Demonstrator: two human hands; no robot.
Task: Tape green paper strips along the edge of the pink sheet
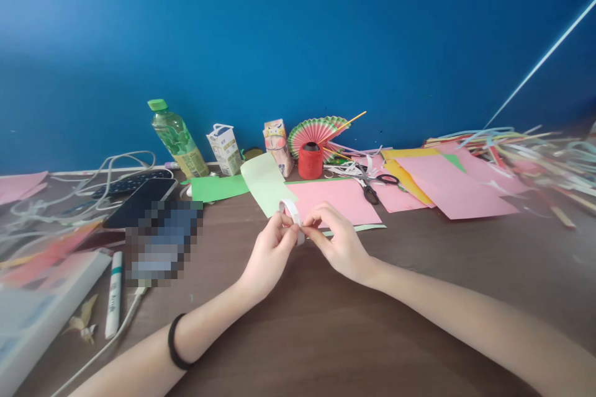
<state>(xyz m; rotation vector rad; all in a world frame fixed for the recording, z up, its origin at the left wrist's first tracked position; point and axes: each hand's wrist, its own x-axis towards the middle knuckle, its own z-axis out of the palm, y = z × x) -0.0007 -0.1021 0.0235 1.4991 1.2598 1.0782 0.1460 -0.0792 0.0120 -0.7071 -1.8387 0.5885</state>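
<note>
A narrow white ring that looks like a roll of tape (293, 209) is held upright over the desk. My left hand (269, 255) is closed on its near side, thumb and fingers pinching it. From the other side, the thumb and forefinger of my right hand (343, 247) pinch at the roll's edge; any loose end between them is too small to make out. Just beyond my hands lie a pink sheet (338, 200) and a pale green sheet (265, 185). Scissors with black handles (370, 193) rest across the pink paper's right side.
Along the blue wall stand a green bottle (177, 139), a white carton (225, 150), a red spool (310, 163) and a paper fan (307, 130). Phones (142, 203), cables and a white marker (113, 298) lie left. More coloured paper (459, 186) and thin strips lie right.
</note>
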